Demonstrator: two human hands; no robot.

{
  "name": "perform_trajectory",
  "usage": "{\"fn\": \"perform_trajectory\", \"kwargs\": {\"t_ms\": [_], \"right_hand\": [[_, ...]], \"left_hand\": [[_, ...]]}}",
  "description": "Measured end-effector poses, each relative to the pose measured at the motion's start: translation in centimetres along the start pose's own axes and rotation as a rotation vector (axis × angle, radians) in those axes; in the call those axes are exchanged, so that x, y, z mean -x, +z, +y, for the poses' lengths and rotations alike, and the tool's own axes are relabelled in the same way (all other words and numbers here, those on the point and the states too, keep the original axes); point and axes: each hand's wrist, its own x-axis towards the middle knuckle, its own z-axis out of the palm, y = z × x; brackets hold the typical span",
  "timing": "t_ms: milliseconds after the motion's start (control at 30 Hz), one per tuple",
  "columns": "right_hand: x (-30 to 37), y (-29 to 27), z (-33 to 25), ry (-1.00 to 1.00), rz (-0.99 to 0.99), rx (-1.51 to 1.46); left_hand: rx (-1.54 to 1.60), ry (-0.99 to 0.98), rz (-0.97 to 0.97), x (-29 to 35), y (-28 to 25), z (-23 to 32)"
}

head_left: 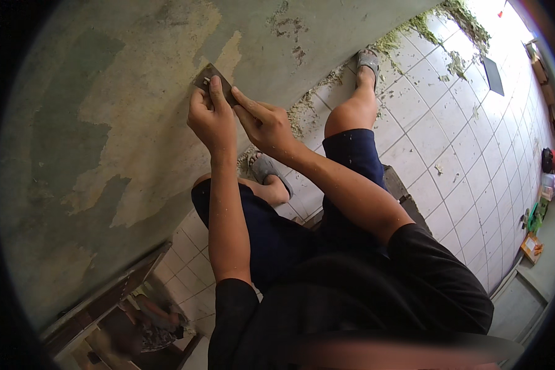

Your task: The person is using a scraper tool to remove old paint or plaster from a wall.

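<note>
My left hand (pixel 212 122) grips a flat dark scraper blade (pixel 211 70), with the thumb laid along its face. The blade rests at the wall (pixel 160 74), where green-grey paint has come off in ragged patches and a paler yellowish layer shows. My right hand (pixel 266 126) is on the blade's right edge, its index finger and thumb side against it and the other fingers curled. The fingers behind the blade are hidden, and so is its far edge.
Paint flakes (pixel 302 114) lie along the wall's foot, with a larger heap (pixel 465 21) farther off. A dark flat sheet (pixel 493 76) lies on the white tiled floor (pixel 431 142). Wooden furniture (pixel 105 302) stands at lower left; small items (pixel 532 246) line the right side. I sit on a low seat.
</note>
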Motion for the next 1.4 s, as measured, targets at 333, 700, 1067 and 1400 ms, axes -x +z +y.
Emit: {"fn": "perform_trajectory", "kwargs": {"t_ms": [333,700,1067,1400], "right_hand": [[0.9,-0.5,-0.7,0.172,-0.061,-0.044],[0.5,0.1,-0.1,0.168,-0.029,-0.036],[-1.6,-0.3,-0.7,0.105,0.007,-0.043],[0.7,0.1,-1.2,0.197,-0.024,-0.03]], "left_hand": [[-0.08,0.009,-0.14,0.6,-0.8,-1.3],[-0.136,0.029,-0.068,-0.1,-0.2,-1.0],[-0.006,0.041,0.01,-1.0,0.5,1.0],[-0.112,0.02,-0.068,0.1,-0.4,-0.3]]}}
